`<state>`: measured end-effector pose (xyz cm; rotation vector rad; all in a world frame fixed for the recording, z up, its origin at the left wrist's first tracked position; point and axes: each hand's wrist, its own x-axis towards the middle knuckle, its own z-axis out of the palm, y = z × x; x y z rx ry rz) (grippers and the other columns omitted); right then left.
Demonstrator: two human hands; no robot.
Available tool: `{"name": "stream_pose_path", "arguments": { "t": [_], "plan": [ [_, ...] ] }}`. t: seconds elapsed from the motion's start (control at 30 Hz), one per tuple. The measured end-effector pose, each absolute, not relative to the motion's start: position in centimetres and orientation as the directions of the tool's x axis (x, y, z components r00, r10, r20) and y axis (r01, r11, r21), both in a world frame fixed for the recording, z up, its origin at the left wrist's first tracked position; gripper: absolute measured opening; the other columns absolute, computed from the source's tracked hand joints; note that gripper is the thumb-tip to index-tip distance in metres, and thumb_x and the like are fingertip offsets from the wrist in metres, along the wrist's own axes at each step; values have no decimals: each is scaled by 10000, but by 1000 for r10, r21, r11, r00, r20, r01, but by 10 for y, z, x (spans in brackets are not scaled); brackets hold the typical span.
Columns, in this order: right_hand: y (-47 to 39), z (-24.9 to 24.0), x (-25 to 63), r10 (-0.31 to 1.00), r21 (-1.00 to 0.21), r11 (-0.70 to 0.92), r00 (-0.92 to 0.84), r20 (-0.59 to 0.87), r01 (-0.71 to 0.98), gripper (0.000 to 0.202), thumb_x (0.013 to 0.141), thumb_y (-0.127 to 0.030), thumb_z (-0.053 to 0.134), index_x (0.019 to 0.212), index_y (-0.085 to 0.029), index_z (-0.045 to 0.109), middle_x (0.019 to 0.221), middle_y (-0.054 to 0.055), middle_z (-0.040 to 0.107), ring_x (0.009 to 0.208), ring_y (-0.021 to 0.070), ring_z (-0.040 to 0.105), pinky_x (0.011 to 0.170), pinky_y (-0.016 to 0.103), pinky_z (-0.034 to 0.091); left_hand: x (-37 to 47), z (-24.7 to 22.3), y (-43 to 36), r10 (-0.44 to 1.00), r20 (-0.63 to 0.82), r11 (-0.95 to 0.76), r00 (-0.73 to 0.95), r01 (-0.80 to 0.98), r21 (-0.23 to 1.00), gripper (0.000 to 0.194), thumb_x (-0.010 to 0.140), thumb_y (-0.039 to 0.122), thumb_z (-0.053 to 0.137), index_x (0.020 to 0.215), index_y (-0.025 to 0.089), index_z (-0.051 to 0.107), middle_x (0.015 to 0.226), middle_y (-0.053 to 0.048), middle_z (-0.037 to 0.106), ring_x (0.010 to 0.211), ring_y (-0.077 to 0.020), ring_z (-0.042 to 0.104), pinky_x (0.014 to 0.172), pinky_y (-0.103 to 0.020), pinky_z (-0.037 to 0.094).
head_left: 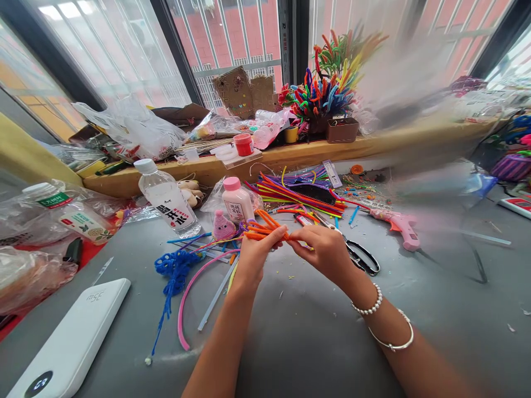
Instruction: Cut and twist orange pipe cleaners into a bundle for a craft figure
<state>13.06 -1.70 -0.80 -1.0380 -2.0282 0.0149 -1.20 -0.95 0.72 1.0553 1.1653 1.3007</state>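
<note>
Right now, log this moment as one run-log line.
left hand: holding orange pipe cleaners | right hand: pinching one end | black-handled scissors: beside right hand | pink glue gun: farther right

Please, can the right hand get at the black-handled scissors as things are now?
Probably yes: the scissors lie close beside the right hand, and no object seems to lie on their handles. But that hand seems to be pinching the orange pipe cleaners, so it would likely have to let go first.
</note>
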Motion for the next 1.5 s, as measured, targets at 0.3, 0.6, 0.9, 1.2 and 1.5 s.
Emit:
{"name": "stream_pose_path", "arguments": {
  "t": [0.3,0.6,0.9,1.2,1.5],
  "plan": [
    [-16,-8,126,846,-720,528,-207,492,449,185,788,-318,510,812,-187,638,696,18,638,510,94,465,498,222,332,-15,8,-10,1000,17,-19,-15,-150,988,182,570,304,689,652,149,640,627,1,587,575,-86,494,570,-215,383],
    [-12,-10,133,700,-861,-358,-715,9,-362,237,644,-348,641,644,-146,517,438,-113,199,388,30,109,360,178,100,-19,19,-20,922,76,46,379,-302,952,437,508,311,729,928,221,649,771,-29,642,622,-118,522,630,-253,401],
    [-10,-13,132,574,-756,-544,-819,-20,-363,198,688,-275,615,646,-142,474,435,-117,182,388,27,83,334,140,83,-22,18,-18,921,146,-72,362,-209,975,142,512,225,730,642,194,682,724,-19,583,675,-131,521,625,-241,418],
    [-12,-10,131,765,-855,-334,-644,-1,-396,153,717,-290,601,706,-149,542,460,-107,193,397,33,104,351,163,84,-12,21,-18,979,167,-135,118,-242,961,67,564,221,692,595,166,669,615,3,570,582,-95,498,579,-217,405],
    [-19,4,126,938,-974,224,-277,208,26,226,673,-369,624,717,-147,607,565,-35,455,463,56,305,412,206,205,-16,13,-11,989,150,-149,-8,-158,976,127,538,259,713,601,156,678,596,-11,632,606,-114,543,638,-239,431]
  ]
}}
